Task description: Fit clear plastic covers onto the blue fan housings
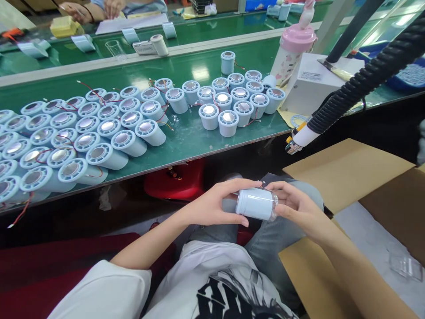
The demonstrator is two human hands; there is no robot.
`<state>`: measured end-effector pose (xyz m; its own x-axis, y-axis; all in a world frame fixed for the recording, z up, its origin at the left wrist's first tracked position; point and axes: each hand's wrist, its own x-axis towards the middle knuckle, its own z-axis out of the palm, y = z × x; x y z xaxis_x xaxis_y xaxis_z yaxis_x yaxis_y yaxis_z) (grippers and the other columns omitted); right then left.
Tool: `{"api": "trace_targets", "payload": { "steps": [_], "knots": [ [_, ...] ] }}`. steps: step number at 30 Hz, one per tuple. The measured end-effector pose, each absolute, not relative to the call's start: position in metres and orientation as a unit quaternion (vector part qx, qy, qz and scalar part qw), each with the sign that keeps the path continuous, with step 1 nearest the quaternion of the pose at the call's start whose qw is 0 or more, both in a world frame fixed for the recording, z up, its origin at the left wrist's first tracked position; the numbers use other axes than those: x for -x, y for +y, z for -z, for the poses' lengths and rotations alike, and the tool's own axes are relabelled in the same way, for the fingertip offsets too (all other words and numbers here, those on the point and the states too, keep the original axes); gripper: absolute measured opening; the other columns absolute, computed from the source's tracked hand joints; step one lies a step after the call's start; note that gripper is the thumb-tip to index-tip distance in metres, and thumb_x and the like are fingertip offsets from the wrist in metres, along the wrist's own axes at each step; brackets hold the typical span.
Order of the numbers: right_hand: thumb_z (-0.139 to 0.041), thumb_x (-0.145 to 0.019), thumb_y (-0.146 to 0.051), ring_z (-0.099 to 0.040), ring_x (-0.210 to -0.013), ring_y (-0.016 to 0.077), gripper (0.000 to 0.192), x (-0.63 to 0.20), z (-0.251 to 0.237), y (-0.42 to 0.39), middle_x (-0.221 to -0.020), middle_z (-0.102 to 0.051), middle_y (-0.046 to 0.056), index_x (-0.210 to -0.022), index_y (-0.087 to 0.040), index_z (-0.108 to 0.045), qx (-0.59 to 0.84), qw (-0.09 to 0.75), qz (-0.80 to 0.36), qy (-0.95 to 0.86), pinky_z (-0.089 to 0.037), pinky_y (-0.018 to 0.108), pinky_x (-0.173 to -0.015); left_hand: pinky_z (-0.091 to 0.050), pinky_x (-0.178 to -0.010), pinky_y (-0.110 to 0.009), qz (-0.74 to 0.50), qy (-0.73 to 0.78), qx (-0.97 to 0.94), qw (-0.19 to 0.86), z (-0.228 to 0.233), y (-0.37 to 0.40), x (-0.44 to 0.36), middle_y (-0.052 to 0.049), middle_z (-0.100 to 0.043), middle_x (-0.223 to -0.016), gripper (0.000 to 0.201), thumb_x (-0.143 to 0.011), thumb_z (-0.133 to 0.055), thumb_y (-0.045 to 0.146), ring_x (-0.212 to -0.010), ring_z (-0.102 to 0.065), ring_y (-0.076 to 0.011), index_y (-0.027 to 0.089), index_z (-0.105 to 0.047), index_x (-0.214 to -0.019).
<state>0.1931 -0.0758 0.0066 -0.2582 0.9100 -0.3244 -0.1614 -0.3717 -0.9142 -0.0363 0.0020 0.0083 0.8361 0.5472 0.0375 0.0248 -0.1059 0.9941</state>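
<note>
Above my lap, a light-blue cylindrical housing (255, 204) lies on its side between my hands. My left hand (219, 206) grips its left end, fingers over the top and thumb below. A clear plastic cover (275, 206) surrounds the housing's right end, and the fingers and thumb of my right hand (294, 204) close on it. How far the cover reaches along the housing I cannot tell. Similar light-blue housings (229, 123) stand upright in rows on the green bench (186, 137), many with silver discs on top and thin red wires.
An open cardboard box (348, 173) with clear plastic pieces (405, 266) is at my right. A black corrugated hose (365, 75) hangs above it. On the bench are a grey-white box (312, 84) and a pink-lidded bottle (292, 48). A co-worker's hands (96, 11) are across the bench.
</note>
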Motion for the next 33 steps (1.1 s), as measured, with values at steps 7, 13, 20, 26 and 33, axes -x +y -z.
{"api": "trace_targets", "payload": {
  "steps": [7,13,20,26,33],
  "knots": [
    [-0.068,-0.084,-0.051,-0.067,-0.062,0.0130,0.041,-0.189,-0.002,-0.077,-0.078,-0.068,0.000,-0.106,-0.020,-0.051,0.489,0.381,-0.708,-0.338,-0.058,0.022,-0.060,-0.048,-0.100,-0.034,-0.214,0.186,-0.725,0.627,-0.008,0.003,0.035,-0.011,-0.052,-0.140,0.072,-0.071,-0.080,0.026,-0.129,-0.050,-0.0262,0.027,-0.050,-0.137],
    [-0.058,-0.085,-0.063,-0.067,-0.054,0.0140,0.048,-0.181,-0.006,-0.074,-0.065,-0.068,0.001,-0.096,-0.017,-0.053,0.483,0.359,-0.741,-0.297,-0.054,0.018,-0.048,-0.048,-0.101,-0.035,-0.214,0.185,-0.721,0.633,-0.009,0.003,0.034,-0.011,-0.052,-0.140,0.072,-0.070,-0.080,0.023,-0.130,-0.049,-0.0275,0.027,-0.052,-0.136],
    [-0.053,-0.082,-0.072,-0.062,-0.042,0.0102,0.059,-0.178,-0.005,-0.072,-0.057,-0.068,0.006,-0.081,-0.013,-0.061,0.459,0.322,-0.794,-0.235,-0.049,0.012,-0.040,-0.045,-0.105,-0.040,-0.220,0.170,-0.709,0.649,-0.004,0.004,0.034,-0.012,-0.050,-0.142,0.073,-0.069,-0.082,0.024,-0.133,-0.046,-0.0294,0.028,-0.053,-0.135],
    [-0.026,-0.096,-0.065,-0.060,-0.039,0.0068,0.068,-0.177,-0.001,-0.073,-0.060,-0.067,0.006,-0.078,-0.012,-0.064,0.442,0.279,-0.832,-0.189,-0.043,0.008,-0.034,-0.050,-0.098,-0.037,-0.215,0.196,-0.701,0.651,-0.005,0.001,0.032,-0.012,-0.053,-0.136,0.068,-0.070,-0.080,0.025,-0.127,-0.051,-0.0282,0.026,-0.054,-0.133],
    [-0.057,-0.080,-0.071,-0.069,-0.082,0.0203,0.066,-0.184,0.007,-0.083,-0.114,-0.065,0.012,-0.125,-0.022,-0.050,0.469,0.418,-0.640,-0.443,-0.060,0.028,-0.062,-0.054,-0.091,-0.035,-0.187,0.259,-0.622,0.715,-0.012,-0.005,0.033,-0.010,-0.056,-0.128,0.066,-0.073,-0.078,0.027,-0.110,-0.060,-0.0235,0.025,-0.049,-0.133]
  ]
}}
